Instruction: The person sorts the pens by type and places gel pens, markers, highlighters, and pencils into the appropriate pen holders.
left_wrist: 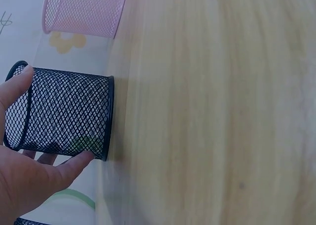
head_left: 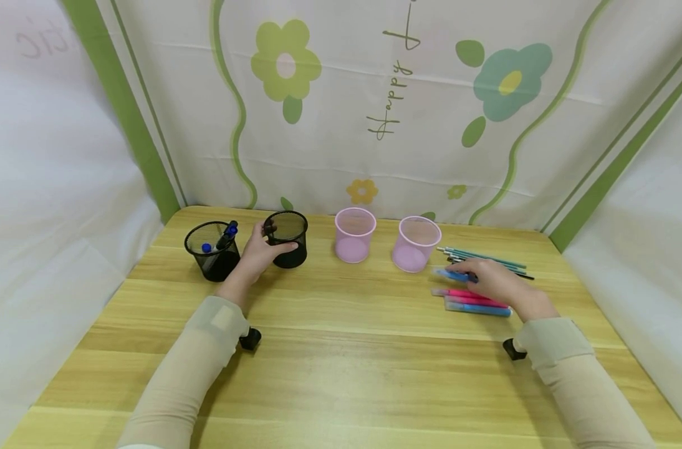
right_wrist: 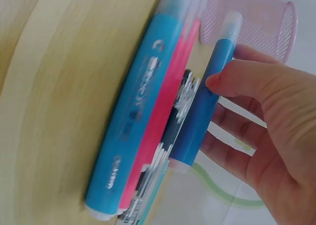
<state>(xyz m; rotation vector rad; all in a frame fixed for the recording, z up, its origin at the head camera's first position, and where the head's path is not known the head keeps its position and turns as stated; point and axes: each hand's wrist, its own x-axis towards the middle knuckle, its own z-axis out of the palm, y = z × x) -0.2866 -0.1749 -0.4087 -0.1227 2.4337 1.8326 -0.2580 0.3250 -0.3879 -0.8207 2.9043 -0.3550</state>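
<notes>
My left hand [head_left: 257, 255] grips a black mesh pen cup [head_left: 290, 252], its thumb and fingers on opposite sides of the wall. The cup [left_wrist: 69, 111] stands upright on the table in the head view. My right hand [head_left: 495, 280] pinches a blue marker [right_wrist: 200, 111] between thumb and fingers, and a translucent cap tops the marker. In the right wrist view it is raised above the other pens. Below the hand lie pink markers [head_left: 469, 294] and another blue marker [head_left: 478, 308]. Thin teal and black sticks [head_left: 495, 259] lie just behind the hand, partly hidden by it.
At the left stands another black mesh cup [head_left: 223, 265] with several pens in it. Two pink mesh cups, a middle one [head_left: 352, 251] and a right one [head_left: 411, 259], stand near the table's back edge. A printed curtain [head_left: 341, 125] hangs behind the wooden table [head_left: 341, 374].
</notes>
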